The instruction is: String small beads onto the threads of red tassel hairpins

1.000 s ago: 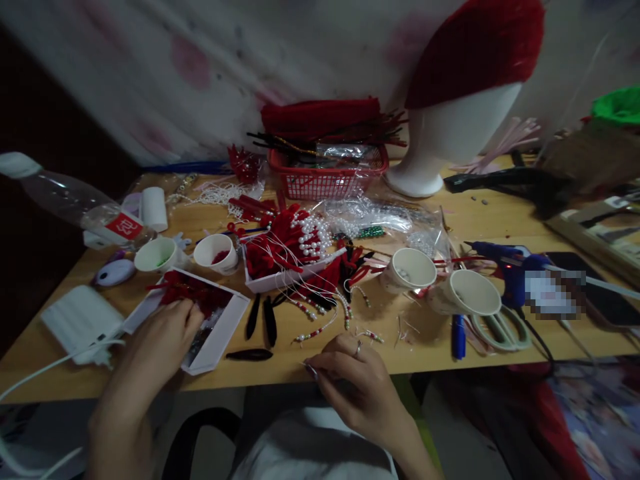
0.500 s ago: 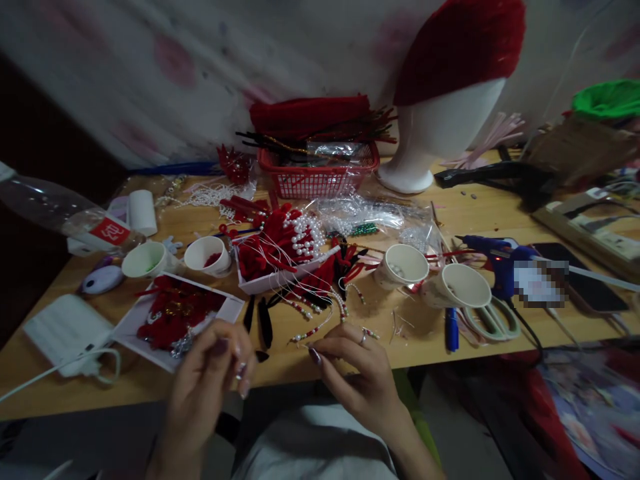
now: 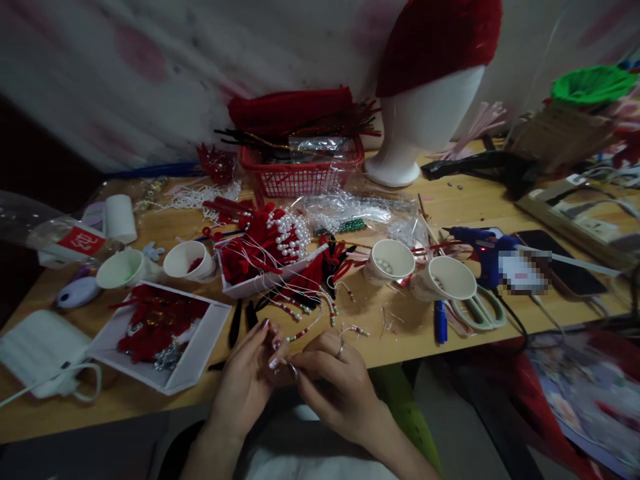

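the left hand (image 3: 245, 380), fingers curled, and the right hand (image 3: 333, 380), thumb and forefinger narrowed to a pinch, have their fingertips close together at the near edge of the light wooden table (image 3: 415, 333); what either grip holds is too small to tell. just beyond those fingertips lies a thin strand of red, white and green beads (image 3: 303, 333). left of the grip sits an open white box (image 3: 205, 340) of fuzzy red pieces (image 3: 145, 330) with gold and silver trim. beyond and right of the grip stand two pale paper cups (image 3: 400, 253), with a blue capped pen (image 3: 441, 323) and pale-green-handled scissors (image 3: 495, 313) nearer.
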The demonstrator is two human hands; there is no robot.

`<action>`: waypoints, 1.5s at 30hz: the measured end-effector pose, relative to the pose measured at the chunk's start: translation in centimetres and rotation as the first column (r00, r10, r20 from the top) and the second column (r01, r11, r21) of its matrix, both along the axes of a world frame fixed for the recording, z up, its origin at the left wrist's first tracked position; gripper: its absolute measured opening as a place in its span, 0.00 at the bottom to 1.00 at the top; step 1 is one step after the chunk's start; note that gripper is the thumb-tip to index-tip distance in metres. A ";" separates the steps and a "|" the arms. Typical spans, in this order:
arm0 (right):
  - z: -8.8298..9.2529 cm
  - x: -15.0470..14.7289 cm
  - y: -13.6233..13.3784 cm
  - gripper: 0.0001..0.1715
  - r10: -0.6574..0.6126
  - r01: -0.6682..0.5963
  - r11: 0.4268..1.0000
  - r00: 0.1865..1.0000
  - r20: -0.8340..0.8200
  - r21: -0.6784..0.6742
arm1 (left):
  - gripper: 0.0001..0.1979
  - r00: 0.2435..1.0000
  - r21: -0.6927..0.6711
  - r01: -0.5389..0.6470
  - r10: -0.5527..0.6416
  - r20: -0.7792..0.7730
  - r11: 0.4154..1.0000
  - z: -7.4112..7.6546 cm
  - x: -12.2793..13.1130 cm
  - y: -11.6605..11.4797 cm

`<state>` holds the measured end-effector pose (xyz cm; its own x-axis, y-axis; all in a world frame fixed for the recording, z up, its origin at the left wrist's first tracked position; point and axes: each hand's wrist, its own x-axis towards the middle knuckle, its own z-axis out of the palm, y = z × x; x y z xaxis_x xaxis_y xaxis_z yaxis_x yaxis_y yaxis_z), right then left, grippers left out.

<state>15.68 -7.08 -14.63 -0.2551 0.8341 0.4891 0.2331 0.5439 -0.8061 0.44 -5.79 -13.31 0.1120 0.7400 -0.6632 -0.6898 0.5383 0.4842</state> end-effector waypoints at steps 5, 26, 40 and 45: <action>0.1 0.2 0.0 0.09 -0.055 0.053 0.998 0.998 -0.040 -0.036 | 0.25 0.996 0.069 0.089 -0.089 0.004 0.994 -0.5 0.7 -0.2; 0.8 0.6 0.0 0.06 -0.002 -0.015 0.984 0.995 -0.097 -0.175 | 0.37 0.965 0.035 0.192 -0.182 -0.188 0.981 -0.3 1.6 -0.9; 0.9 0.5 0.0 0.06 0.000 -0.017 0.978 0.997 -0.081 -0.207 | 0.33 0.943 0.052 0.232 -0.211 -0.257 0.971 -1.1 1.4 -1.1; 0.9 0.7 0.0 0.07 0.012 -0.010 0.990 1.000 0.017 -0.144 | 0.29 0.826 0.138 0.386 -0.276 -0.491 0.912 -2.0 0.3 -1.6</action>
<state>16.36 -7.08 -13.75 -0.2720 0.8926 0.3595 0.2426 0.4251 -0.8720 0.78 -7.37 -15.32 0.1064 0.8455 -0.5233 -0.1632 0.5340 0.8296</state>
